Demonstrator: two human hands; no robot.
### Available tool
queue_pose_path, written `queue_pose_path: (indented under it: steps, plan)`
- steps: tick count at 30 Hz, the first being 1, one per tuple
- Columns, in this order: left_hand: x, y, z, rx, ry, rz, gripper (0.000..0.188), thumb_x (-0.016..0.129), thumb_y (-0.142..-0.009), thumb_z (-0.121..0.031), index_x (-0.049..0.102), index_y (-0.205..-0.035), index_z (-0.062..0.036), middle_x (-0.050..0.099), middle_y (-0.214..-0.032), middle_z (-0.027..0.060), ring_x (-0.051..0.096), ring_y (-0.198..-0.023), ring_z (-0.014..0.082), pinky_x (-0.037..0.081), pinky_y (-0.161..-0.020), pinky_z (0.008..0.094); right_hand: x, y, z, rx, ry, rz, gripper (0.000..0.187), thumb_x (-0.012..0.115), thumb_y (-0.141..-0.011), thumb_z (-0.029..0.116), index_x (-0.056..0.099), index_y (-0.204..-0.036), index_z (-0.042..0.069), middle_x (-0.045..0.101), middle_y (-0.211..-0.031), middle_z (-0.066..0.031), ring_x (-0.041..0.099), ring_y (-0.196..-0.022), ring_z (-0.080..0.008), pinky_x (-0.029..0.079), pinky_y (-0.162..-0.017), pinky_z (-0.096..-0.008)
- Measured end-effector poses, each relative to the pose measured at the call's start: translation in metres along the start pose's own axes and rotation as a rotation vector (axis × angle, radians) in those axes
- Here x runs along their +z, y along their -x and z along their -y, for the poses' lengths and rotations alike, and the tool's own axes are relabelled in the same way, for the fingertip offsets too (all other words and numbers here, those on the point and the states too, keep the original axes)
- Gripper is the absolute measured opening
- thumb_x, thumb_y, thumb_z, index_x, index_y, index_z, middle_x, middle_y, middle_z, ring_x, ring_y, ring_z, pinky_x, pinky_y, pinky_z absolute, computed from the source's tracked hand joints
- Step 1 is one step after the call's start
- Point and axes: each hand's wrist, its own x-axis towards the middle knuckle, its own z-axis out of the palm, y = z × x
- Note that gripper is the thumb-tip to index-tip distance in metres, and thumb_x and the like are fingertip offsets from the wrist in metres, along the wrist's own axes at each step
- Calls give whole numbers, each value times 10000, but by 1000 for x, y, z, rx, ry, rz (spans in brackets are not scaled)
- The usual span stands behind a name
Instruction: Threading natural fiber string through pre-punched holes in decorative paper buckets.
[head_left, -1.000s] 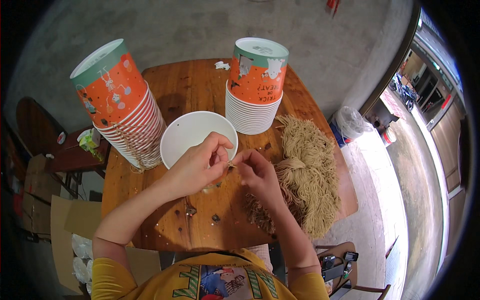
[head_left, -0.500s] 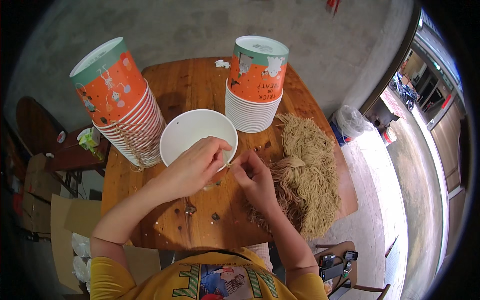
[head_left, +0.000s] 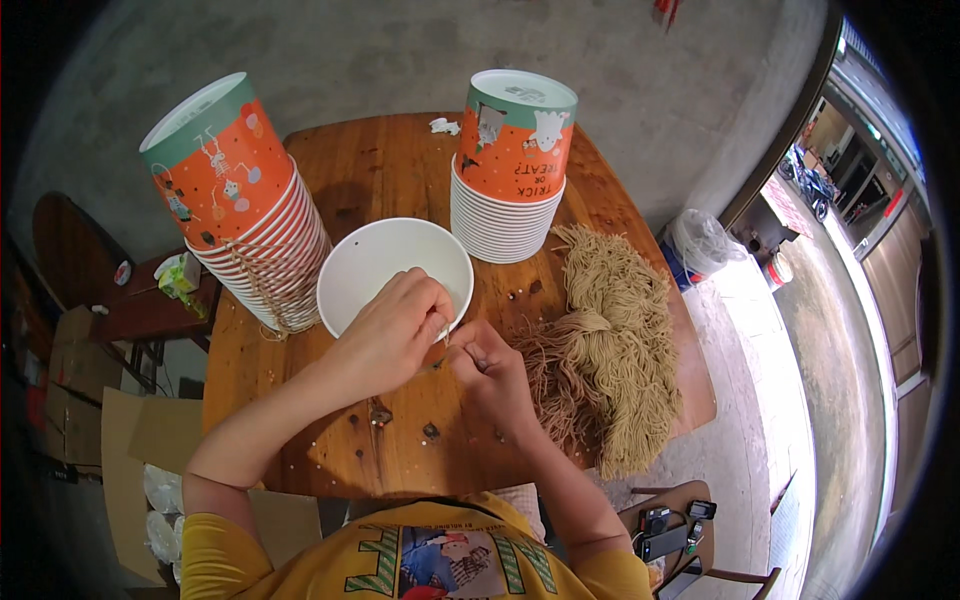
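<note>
1. White inside and orange outside, an open paper bowl [head_left: 385,268] stands near the middle of the wooden counter [head_left: 400,165], tipped slightly toward the person.
2. Over the bowl's near rim lies the left hand [head_left: 390,332], its fingers curled and closed down on that rim.
3. Just beside it, the right hand [head_left: 492,375] rests on the counter with its thumb and fingertips pinched together; what they pinch is too small to tell. The two hands nearly touch at the bowl's near edge.
4. A tilted stack of orange-and-green bowls [head_left: 240,205] leans at the counter's left edge, touching or almost touching the open bowl. A cord runs down its side.
5. An upright stack of the same bowls [head_left: 510,165], set upside down, stands toward the far right, just beyond the open bowl.
6. A heap of tan string bundles [head_left: 615,345] covers the right edge of the counter, with darker brown strands lying next to the right hand.
7. A small white scrap [head_left: 443,126] sits at the far edge.
8. Small dark bits are scattered on the wood along the near edge.
</note>
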Motion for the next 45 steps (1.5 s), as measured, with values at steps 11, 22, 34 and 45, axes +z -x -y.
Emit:
queue_pose_path:
  steps: [11, 22, 34, 45]
  plan:
    - [6, 6, -2, 96, -202, -104, 146, 562, -835, 24, 507, -956, -35, 500, -942, 130, 508, -904, 330, 434, -749, 408, 15, 9, -8, -42, -172, -43, 73, 500, -904, 2, 520, -863, 59, 430, -730, 88, 377, -662, 5, 311, -600, -172]
    - [44, 94, -20, -497, 657, -242, 180, 564, -958, -131, 556, -1092, -11, 607, -915, 19, 565, -798, 98, 458, -644, 229, 13, 60, -2, 101, -61, 12, 74, 564, -945, 93, 587, -929, 25, 548, -761, 54, 484, -679, -3, 399, -599, -173]
    - [45, 66, -13, -781, 1359, -168, 158, 594, -948, -199, 625, -993, -50, 611, -890, -16, 523, -787, 47, 405, -714, 192, 19, 64, 1, 10, 150, -11, 72, 608, -899, 61, 551, -867, 31, 510, -668, 22, 460, -629, -30, 407, -568, -207]
    - [63, 54, -2, -541, 1100, -694, 160, 552, -978, -167, 554, -870, -48, 562, -844, 0, 490, -782, 73, 403, -759, 230, 38, 58, -5, -335, 384, 15, 121, 641, -843, 34, 525, -879, 43, 564, -769, -131, 594, -683, -312, 477, -595, -360]
